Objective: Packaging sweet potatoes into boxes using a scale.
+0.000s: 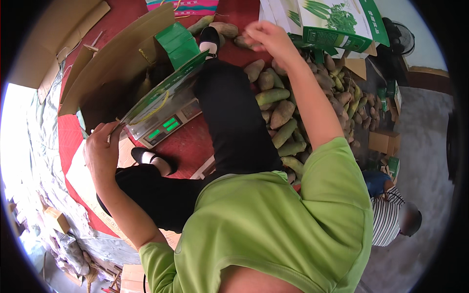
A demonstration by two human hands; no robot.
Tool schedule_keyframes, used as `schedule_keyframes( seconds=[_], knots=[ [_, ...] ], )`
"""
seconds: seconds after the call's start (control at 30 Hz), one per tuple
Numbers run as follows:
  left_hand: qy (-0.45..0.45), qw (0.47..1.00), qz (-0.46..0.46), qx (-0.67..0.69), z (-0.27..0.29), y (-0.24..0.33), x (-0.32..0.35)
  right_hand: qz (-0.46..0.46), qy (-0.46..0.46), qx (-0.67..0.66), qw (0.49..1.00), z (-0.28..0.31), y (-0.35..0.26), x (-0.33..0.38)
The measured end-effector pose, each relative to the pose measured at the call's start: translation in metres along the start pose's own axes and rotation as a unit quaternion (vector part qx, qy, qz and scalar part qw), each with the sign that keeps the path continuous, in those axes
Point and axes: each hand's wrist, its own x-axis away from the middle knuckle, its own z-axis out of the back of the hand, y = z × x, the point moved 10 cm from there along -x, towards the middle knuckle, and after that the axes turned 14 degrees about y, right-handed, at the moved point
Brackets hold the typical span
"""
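Observation:
My left hand (101,149) is closed at the near corner of an open cardboard box (129,41), its fingers bent around the edge. The box stands on a digital scale (166,128) with lit green displays. Yellow cord (155,108) shows on its green-printed side; the inside is dark, and its contents are hard to make out. Out to the right, my right hand (267,38) hangs in the air with loosely bent fingers and nothing visible in them. Close to its fingertips lies a brownish root vegetable (241,42). A pile of large green and pinkish-brown root vegetables (282,115) spreads below that forearm.
A white-and-green printed carton (337,22) stands beyond the pile. My leg (227,117) is between scale and vegetables, on a red floor covering (188,158). At the right are a fan (403,36), a small brown box (384,142) and another person (388,215).

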Motion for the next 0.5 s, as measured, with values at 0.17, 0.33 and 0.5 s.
schedule_keyframes(
  seconds=[0.17,0.33,0.5],
  knots=[
    [0.001,1.000,-0.001,0.029,-0.001,0.002,0.000,-0.042,0.099,0.167,0.980,0.084,0.172,0.023],
    [0.012,0.999,-0.005,0.031,-0.001,0.004,-0.001,-0.129,0.063,0.465,0.874,0.146,0.331,0.107],
    [0.015,1.000,-0.002,0.024,0.000,0.008,-0.003,-0.360,0.243,0.355,0.828,0.194,0.412,0.230]
  ],
)
